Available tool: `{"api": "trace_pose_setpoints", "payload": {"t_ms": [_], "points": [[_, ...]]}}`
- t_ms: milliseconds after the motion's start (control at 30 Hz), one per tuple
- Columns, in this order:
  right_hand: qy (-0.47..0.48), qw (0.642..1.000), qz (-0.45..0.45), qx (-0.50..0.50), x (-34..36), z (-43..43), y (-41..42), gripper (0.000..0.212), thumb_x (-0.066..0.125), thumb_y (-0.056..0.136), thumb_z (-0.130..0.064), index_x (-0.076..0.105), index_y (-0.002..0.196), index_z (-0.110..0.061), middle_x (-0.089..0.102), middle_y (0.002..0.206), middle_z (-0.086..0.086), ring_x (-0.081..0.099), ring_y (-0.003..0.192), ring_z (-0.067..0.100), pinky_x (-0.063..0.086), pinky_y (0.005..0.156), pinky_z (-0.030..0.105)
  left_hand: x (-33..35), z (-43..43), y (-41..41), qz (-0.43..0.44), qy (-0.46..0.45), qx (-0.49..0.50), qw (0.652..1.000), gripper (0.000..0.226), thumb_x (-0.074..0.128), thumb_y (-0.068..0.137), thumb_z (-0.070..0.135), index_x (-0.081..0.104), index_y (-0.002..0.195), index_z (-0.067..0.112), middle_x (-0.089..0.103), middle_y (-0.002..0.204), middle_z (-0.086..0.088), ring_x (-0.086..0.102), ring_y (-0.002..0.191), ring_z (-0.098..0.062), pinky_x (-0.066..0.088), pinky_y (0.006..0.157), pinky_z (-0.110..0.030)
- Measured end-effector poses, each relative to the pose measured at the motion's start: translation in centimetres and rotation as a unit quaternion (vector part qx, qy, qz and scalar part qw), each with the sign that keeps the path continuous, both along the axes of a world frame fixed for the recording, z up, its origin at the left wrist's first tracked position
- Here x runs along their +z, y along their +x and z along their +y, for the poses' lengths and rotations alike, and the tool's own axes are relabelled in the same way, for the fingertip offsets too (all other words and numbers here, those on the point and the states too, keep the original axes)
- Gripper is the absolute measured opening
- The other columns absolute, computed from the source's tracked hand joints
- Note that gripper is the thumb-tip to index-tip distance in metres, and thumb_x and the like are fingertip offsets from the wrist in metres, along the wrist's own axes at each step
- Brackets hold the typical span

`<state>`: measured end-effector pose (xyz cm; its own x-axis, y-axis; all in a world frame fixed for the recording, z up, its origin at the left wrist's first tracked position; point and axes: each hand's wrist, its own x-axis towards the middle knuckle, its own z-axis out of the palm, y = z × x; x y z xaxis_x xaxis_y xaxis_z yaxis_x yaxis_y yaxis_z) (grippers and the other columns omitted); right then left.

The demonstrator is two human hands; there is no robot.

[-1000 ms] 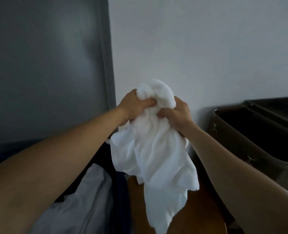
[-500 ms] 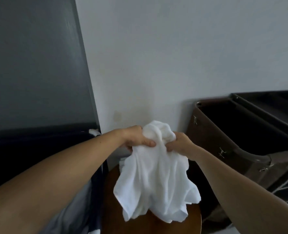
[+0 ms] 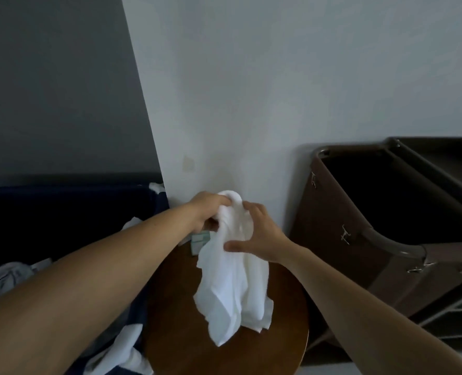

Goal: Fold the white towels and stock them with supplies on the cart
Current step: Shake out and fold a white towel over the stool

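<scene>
Left arm: you reached it in from the near left, forearm bare, wrist over the far edge of the round table [image 3: 278,336]
Left hand [image 3: 208,212]: your fingers curled tight round the bunched top of the white towel [image 3: 229,288], gripping it
Right arm: you brought it in from the near right, angled towards the far left, so it met the other hand in the middle
Right hand [image 3: 259,234]: you cupped it over the right side of the bunch, fingers arched over the top and thumb pressed across the front, with cloth pinched between them
Towel: it hung crumpled from both your hands over the table; you could not tell whether its lower end touched the wood
Teal box [image 3: 198,240]: it sat at the table's far edge, just beside the towel and under your left hand
Cart [image 3: 359,239]: it stood on the right against the wall, brown bag open at the top, apart from the towel
</scene>
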<state>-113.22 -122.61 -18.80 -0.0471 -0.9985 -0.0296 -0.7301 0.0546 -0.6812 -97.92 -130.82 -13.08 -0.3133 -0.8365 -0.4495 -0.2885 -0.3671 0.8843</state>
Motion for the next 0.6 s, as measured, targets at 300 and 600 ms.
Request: {"api": "trace_pose_setpoints", "payload": {"t_ms": [300,600], "points": [[-0.133,0.99,0.014,-0.051,3.2,-0.3,0.0,0.021,0.068,0.087,-0.013,0.072,0.107,-0.017,0.07,0.095,-0.001,0.06,0.085,0.014,0.047,0.078,0.028,2.4,0.4,3.7,-0.017,0.054,-0.173,0.983,0.036,0.068,0.087,0.012,0.06,0.121,0.002,0.061,0.102,-0.017,0.063,0.071,-0.021,0.054,0.069,-0.028],[-0.161,0.979,0.027,-0.124,7.7,-1.8,0.1,0.019,0.059,0.093,-0.029,0.072,0.107,-0.031,0.07,0.094,-0.009,0.058,0.088,0.013,0.043,0.074,0.028,2.5,0.2,3.1,-0.151,-0.201,-0.2,0.947,0.017,0.059,0.096,0.034,0.064,0.098,0.017,0.068,0.091,-0.002,0.064,0.076,-0.016,0.052,0.062,-0.022]]}}
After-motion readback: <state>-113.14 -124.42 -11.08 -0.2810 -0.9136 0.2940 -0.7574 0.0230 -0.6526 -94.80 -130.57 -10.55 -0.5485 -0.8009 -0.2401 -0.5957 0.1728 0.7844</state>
